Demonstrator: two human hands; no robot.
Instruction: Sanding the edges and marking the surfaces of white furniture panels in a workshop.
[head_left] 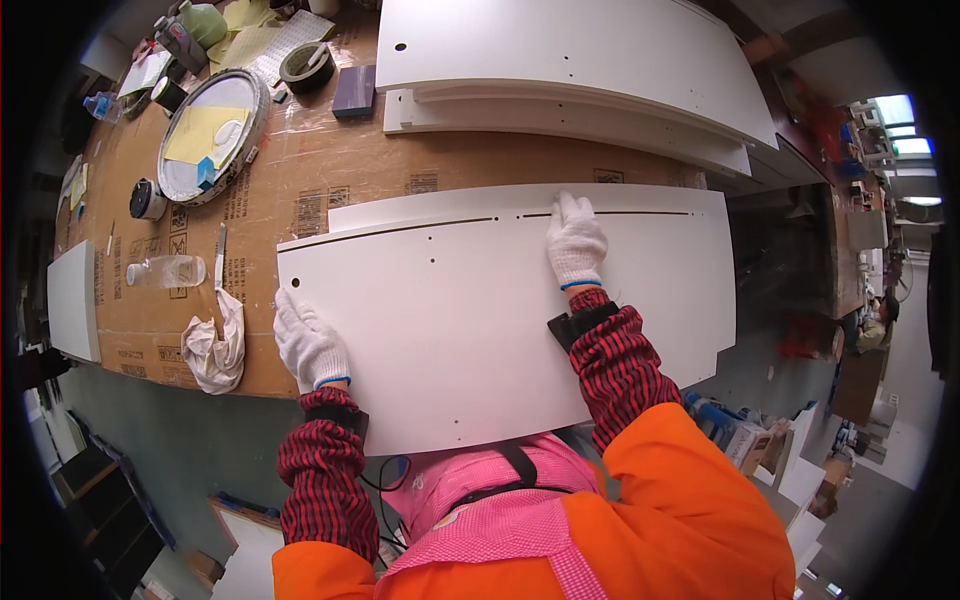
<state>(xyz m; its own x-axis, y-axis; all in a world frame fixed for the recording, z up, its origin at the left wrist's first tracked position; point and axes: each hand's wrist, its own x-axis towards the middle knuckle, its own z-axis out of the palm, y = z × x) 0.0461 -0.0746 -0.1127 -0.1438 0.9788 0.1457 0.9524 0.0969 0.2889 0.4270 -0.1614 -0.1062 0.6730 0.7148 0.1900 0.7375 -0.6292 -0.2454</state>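
A long white panel [450, 330] lies before me, its near edge reaching over the table's front to my body. Dark slots run along its far side, and small drilled holes dot its face. My left hand [310, 342], in a white knit glove, rests along the panel's left edge with its fingers stretched out. Further right, my gloved right hand [576, 242] lies on the panel's upper face, fingertips across the slot line near the far edge. Its fingers are extended too. What is under the panel is hidden.
More white panels [560, 50] are stacked at the back. On the brown-covered table [130, 330] lie a white cloth [215, 345], a clear bottle [168, 271], a tape roll [307, 67], a purple block [354, 92] and a round lid [250, 95]. Another white board [74, 302] stands far left.
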